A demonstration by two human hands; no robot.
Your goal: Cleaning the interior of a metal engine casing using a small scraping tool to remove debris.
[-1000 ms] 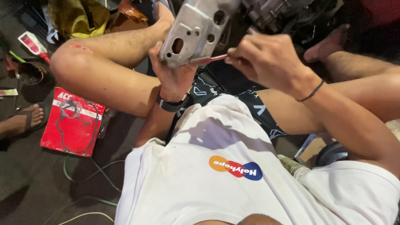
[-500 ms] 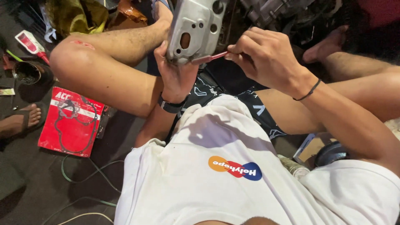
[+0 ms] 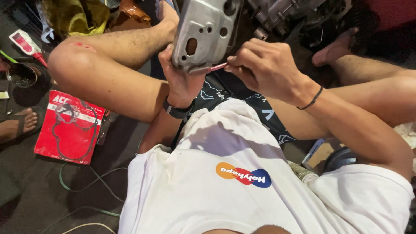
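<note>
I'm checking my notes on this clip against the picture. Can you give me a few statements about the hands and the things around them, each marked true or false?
1. The left hand holds a grey metal cover from below. True.
2. The right hand is empty. False: it pinches a thin reddish tool against the cover's lower edge.
3. A red gasket packet lies on the floor. True.
4. The left wrist is bare. False: it wears a dark watch.

Count: two hands, left hand (image 3: 182, 82) and right hand (image 3: 264, 67); one grey metal cover (image 3: 203, 32); one thin red tool (image 3: 218, 66); one red gasket packet (image 3: 69, 126); one black wristwatch (image 3: 175, 111).
</note>
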